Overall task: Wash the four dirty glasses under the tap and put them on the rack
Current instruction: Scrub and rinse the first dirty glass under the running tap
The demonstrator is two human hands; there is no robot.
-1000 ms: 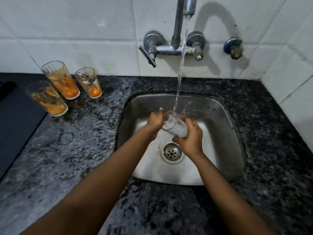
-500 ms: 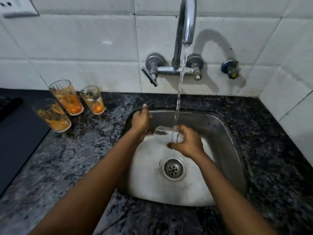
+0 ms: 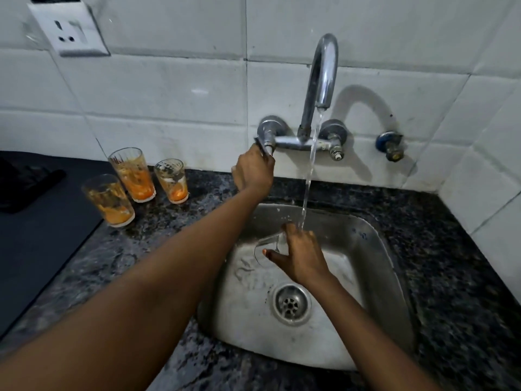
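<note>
White-tiled wall, dark speckled tabletop (image 3: 174, 249), steel sink (image 3: 375, 277). First-glass rinse ending, likely. Right hand (image 3: 300, 256) grips clear glass (image 3: 269, 244) on its side under stream. Left hand (image 3: 253, 170) curled round tap lever (image 3: 265, 145). Three dirty glasses (image 3: 132, 176) wait left. Next: shut water, carry glass to rack, unseen.

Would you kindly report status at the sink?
Left hand on chrome tap lever. Right hand holds clear glass under stream. Three orange-stained glasses wait.
</note>
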